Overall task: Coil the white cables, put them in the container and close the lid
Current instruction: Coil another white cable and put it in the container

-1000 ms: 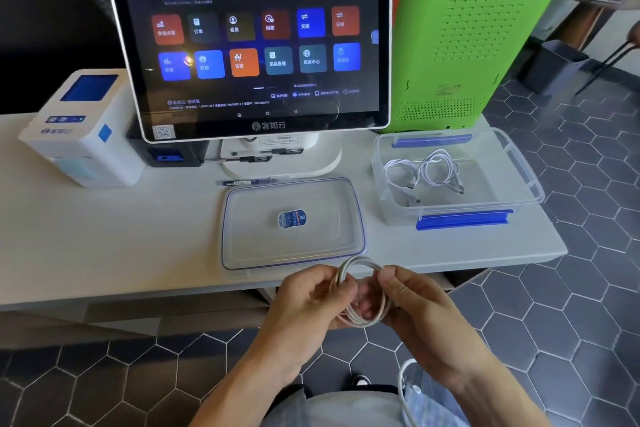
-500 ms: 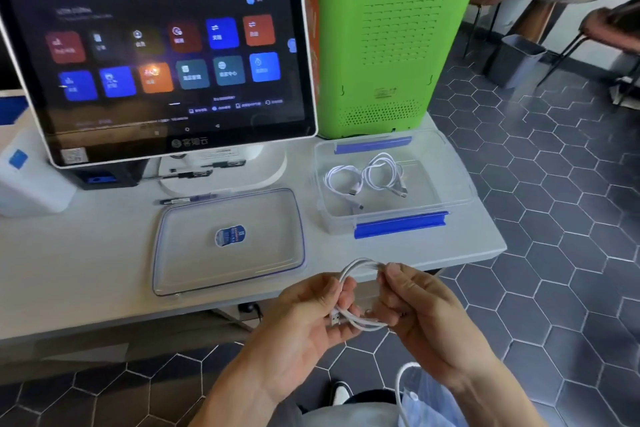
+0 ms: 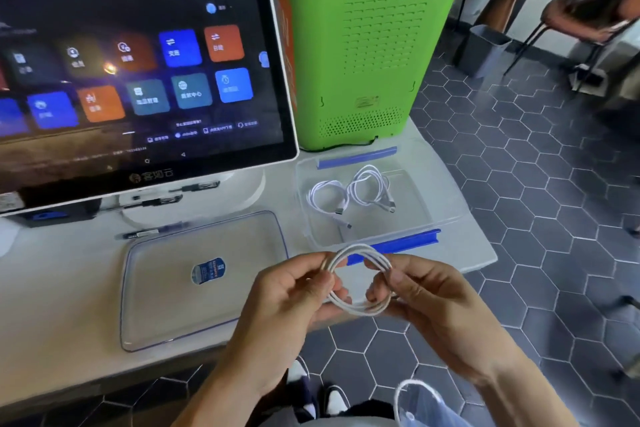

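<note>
1. Two hands of mine are up in front of me at the near edge of the white table (image 3: 62, 295), sharing one coiled white cable (image 3: 360, 279) between them.
2. Far to the left of my left hand and beyond it stands the touchscreen terminal (image 3: 138, 73), its screen lit with coloured tiles, tilted on a white base.
3. Just left of my left hand, flat on the table, lies the clear lid (image 3: 166, 308) with a blue label at its middle; a pen (image 3: 156, 232) rests beyond its far edge.
4. My left hand (image 3: 287, 302) is curled, thumb and fingertips pinched on the left side of the coil.
5. The coil is a loop of several turns, held upright in the air between my hands, over the table's near edge.
6. My right hand (image 3: 429, 302) is curled too, fingers closed around the coil's right side.
7. Beyond my hands, a little to the right, the clear container (image 3: 440, 204) sits open on the table with blue clips on its near and far rims; two coiled white cables (image 3: 349, 194) lie inside, side by side.
8. Behind the container stands a green cabinet (image 3: 363, 55).
9. Below my right wrist, a loose white strand (image 3: 401, 399) hangs over my lap.
</note>
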